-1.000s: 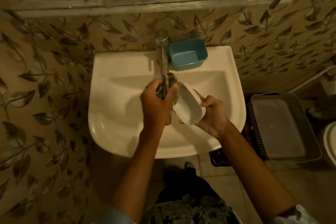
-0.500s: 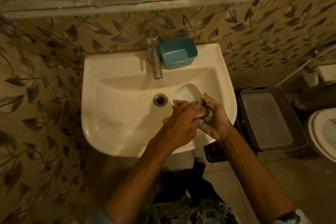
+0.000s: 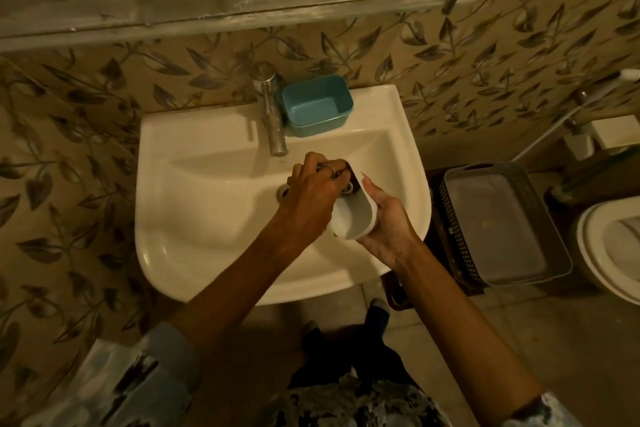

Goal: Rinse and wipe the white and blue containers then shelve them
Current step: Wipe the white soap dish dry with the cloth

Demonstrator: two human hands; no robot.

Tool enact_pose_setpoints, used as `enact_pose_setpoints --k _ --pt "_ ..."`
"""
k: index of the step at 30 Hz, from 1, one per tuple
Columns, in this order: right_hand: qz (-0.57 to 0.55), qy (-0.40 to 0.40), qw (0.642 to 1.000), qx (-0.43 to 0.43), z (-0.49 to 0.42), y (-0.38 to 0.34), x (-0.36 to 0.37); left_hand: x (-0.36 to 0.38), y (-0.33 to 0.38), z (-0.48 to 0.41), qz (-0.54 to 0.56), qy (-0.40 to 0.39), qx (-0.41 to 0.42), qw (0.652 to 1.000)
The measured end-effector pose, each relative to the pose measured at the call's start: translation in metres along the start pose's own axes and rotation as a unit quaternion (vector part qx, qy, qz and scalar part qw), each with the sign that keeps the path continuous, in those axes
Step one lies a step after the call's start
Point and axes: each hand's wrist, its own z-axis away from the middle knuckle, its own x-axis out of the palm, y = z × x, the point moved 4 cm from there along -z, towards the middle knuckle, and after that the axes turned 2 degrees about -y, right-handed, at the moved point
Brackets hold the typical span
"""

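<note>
White container mid-wipe over the basin; blue one not yet touched.

The right hand [image 3: 386, 224] cradles the white container [image 3: 353, 218] from beneath, fingers wrapped round its side and thumb up on the rim, tilted over the washbasin [image 3: 194, 253]. The left hand [image 3: 313, 192], just beside it, has its fingers curled round a dark cloth [image 3: 344, 184] and presses it into the container's far end. By the look of it, this is the wiping of the first piece. The blue container [image 3: 317, 104] sits on the basin's rim well beyond both hands, just right of the tap [image 3: 273, 121], apparently waiting its turn. The shelf [image 3: 225, 7] runs along the wall above and beyond the hands. Left to do, by this reckoning: finish this wipe, clean the blue one, and shelve both.
</note>
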Motion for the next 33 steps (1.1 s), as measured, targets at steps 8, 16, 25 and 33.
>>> enact_pose_setpoints --k 8,16,25,33 --pt "0.156 0.010 0.981 -0.116 0.000 -0.021 -0.007 -0.001 0.008 0.001 0.144 -0.025 -0.160 0.976" --pt "0.149 -0.008 0.981 -0.127 -0.003 -0.019 -0.013 0.014 0.013 0.019 0.136 -0.078 -0.124 0.980" --pt "0.154 -0.008 0.976 -0.152 -0.016 -0.030 -0.007 0.013 0.036 0.031 0.305 -0.081 -0.107 0.943" --pt "0.285 -0.057 0.924 -0.248 -0.015 -0.049 0.017 -0.010 0.023 0.014 0.552 -0.084 -0.204 0.804"
